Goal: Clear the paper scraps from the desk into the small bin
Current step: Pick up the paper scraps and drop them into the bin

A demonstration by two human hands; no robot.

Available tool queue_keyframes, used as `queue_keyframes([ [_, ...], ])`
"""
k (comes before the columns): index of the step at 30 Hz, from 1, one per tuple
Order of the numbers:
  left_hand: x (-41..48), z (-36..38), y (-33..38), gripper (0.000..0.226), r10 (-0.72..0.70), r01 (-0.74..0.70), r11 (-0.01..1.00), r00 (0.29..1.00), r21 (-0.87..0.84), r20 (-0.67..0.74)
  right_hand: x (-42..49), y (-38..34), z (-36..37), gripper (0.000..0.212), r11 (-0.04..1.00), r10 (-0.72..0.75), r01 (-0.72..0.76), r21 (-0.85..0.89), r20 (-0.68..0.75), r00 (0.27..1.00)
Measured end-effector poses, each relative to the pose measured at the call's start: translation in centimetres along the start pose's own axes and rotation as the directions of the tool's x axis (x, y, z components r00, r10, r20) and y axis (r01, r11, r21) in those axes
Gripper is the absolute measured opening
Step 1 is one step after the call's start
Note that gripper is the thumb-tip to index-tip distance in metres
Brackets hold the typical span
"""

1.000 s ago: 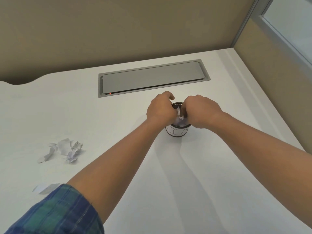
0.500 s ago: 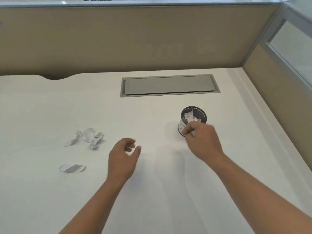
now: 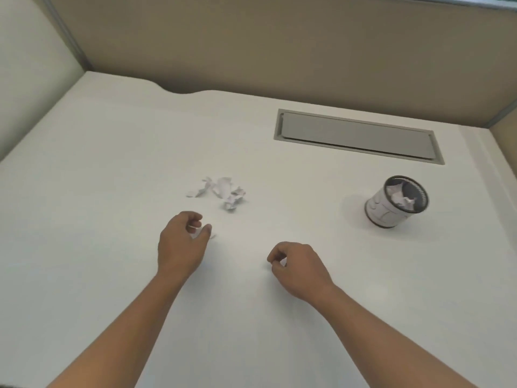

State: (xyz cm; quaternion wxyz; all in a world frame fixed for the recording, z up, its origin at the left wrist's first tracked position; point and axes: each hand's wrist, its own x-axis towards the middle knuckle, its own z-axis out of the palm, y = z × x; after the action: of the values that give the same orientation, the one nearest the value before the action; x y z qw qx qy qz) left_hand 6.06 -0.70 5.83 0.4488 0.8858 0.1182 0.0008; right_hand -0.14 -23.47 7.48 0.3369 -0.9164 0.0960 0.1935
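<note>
Currently collecting: the left hand (image 3: 181,245) is gripping a small scrap (image 3: 195,232) near the middle of the counter (image 3: 112,163).
The right hand (image 3: 300,266) is showing curled fingers beside it, nearer the right edge; whether it is holding anything cannot be told. Crumpled paper scraps (image 3: 223,191) are lying just beyond the left hand, toward the far edge. The small bin (image 3: 380,208), already containing paper, is standing near the right edge, in front of the grey cable hatch (image 3: 358,135).

Left hand (image 3: 180,246) now on flat scrap (image 3: 196,232)
</note>
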Motion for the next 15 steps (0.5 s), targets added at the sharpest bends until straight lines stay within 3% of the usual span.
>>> queue_keyframes([
  [9, 4.6, -4.5, -2.4, 0.021, 0.006, -0.006, 0.999, 1.0, 0.036, 0.003, 4.9, -8.4, 4.5, 0.033, 0.972, -0.177, 0.173, -0.158, -0.013, 0.984],
  [15, 7.2, -5.6, -2.9, 0.027, 0.019, -0.023, 0.997, 0.999, 0.075, 0.044, 7.5, -11.0, 7.3, 0.044, 0.965, -0.189, 0.182, -0.188, -0.021, 0.982],
])
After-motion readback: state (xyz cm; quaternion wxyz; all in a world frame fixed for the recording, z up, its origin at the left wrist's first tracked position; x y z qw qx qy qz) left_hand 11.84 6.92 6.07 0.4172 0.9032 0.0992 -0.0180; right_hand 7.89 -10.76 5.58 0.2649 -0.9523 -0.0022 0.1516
